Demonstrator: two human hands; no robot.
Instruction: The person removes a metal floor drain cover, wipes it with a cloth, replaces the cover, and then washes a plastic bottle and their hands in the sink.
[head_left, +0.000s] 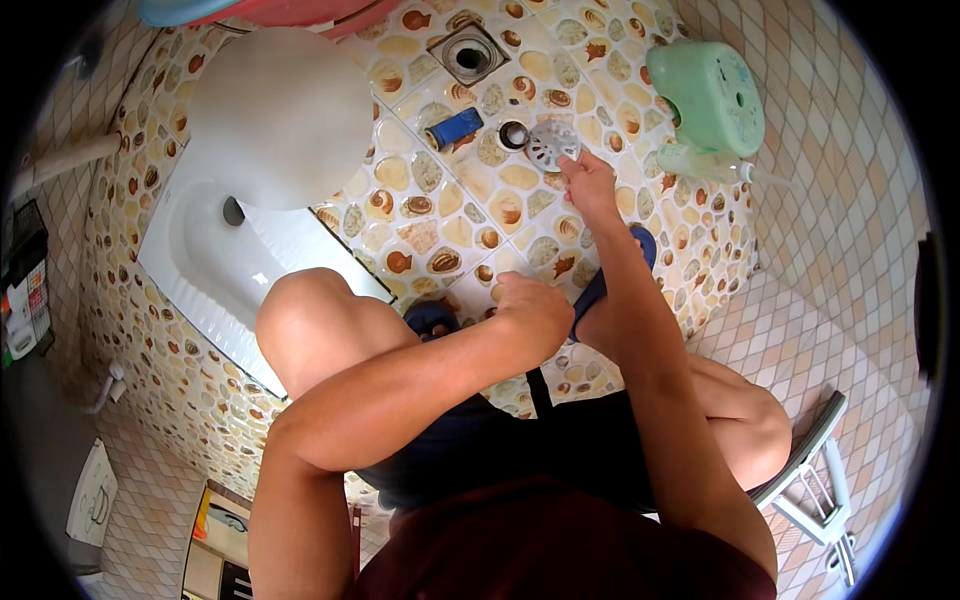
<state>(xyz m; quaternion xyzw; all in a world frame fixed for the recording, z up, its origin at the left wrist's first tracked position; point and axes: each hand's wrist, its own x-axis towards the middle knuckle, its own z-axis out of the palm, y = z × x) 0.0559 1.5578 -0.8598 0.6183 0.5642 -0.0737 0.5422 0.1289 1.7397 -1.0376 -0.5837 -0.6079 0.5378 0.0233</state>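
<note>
My right hand (591, 187) pinches the near edge of a round, perforated metal drain cover (553, 142) at the floor. Just left of the cover is a small dark-rimmed cylindrical drain part (514, 135), seen from its end. A blue cylinder (456, 129) lies on its side farther left. Beyond these, the square metal floor drain (469, 54) has its round hole uncovered. My left hand (534, 315) hangs between my knees, over the shell-patterned tiles (457, 202). Its fingers curl underneath, and I see nothing in them.
A white squat toilet (217, 247) lies to the left, partly hidden by a round blurred patch. On the right stand a green plastic stool (709, 97) and a clear bottle (705, 163). Red and blue basins (262, 11) sit at the far edge. A grey-framed object (814, 480) is behind my right knee.
</note>
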